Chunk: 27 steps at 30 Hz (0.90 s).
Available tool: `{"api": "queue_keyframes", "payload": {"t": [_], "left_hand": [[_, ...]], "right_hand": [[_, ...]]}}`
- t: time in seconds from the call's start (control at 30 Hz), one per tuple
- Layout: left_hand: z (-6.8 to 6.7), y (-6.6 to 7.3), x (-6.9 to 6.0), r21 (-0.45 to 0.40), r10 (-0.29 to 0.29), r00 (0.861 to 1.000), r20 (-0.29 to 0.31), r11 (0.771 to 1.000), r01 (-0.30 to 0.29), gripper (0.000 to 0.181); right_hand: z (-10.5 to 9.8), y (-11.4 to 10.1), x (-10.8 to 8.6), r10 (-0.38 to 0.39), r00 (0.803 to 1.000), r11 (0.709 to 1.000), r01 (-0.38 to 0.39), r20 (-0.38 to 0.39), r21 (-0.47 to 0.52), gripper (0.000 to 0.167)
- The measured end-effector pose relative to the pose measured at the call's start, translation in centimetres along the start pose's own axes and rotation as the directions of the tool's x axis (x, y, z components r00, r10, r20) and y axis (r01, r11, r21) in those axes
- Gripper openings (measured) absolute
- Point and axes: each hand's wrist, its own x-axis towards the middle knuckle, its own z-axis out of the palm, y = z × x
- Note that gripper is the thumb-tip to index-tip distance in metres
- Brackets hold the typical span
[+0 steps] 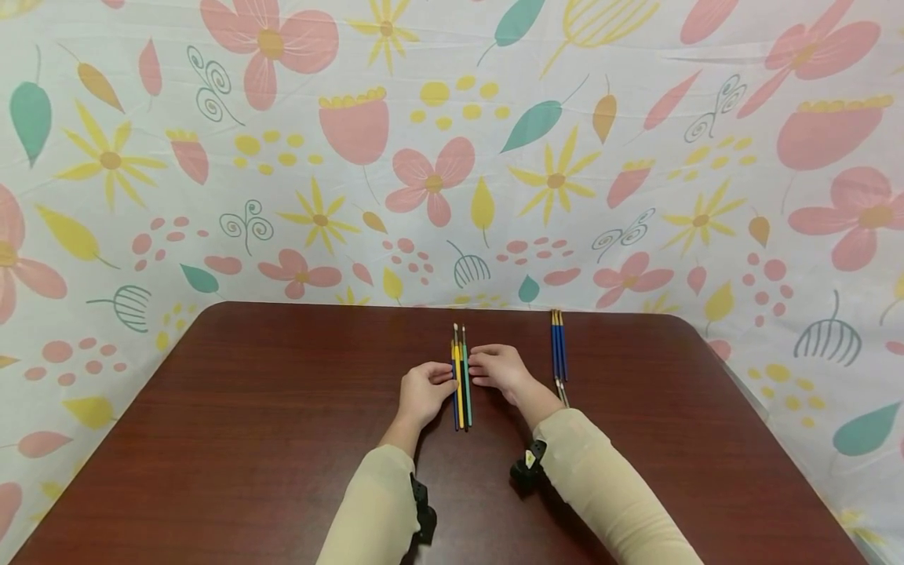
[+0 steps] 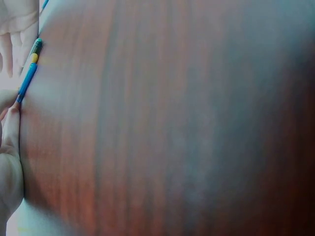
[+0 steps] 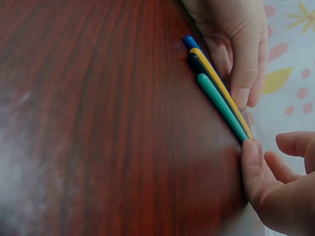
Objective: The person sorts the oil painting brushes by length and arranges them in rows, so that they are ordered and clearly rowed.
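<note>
Several thin paintbrushes lie side by side on the table, handles toward me in the head view: a blue paintbrush (image 1: 455,416), a yellow paintbrush (image 1: 461,396), a black paintbrush (image 3: 198,64) and a green paintbrush (image 1: 468,400). My left hand (image 1: 424,392) is at their left side, its thumb and fingertips touching the blue and yellow handles. On the other side, my right hand (image 1: 500,369) rests its fingertips against the green handle, with its thumb apart from it in the right wrist view. Only the blunt handle ends show clearly in the wrist views.
Right of my right hand, a bundle of blue paintbrushes (image 1: 559,345) lies near the table's far edge, partly behind my right forearm. The brown wooden table (image 1: 247,431) meets a flower-patterned cloth (image 1: 424,227) at the back.
</note>
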Motion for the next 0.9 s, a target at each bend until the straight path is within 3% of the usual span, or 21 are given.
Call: {"api": "queue_keyframes", "payload": {"t": [0.3, 0.57, 0.9], "left_hand": [[0.0, 0.1, 0.1, -0.006, 0.006, 1.000, 0.001, 1.000, -0.006, 0.024], [0.0, 0.0, 0.0, -0.003, 0.003, 1.000, -0.005, 1.000, -0.004, 0.024], [0.0, -0.1, 0.0, -0.001, 0.008, 1.000, 0.001, 1.000, -0.008, 0.024]], "right_hand": [[0.5, -0.3, 0.4, 0.023, 0.996, 1.000, -0.024, -0.082, -0.016, 0.031], [0.6, -0.3, 0.5, 0.038, 0.996, 0.999, -0.037, -0.084, 0.006, 0.031], [1.1, -0.7, 0.3, 0.017, 0.994, 0.997, -0.026, -0.110, -0.078, 0.029]]}}
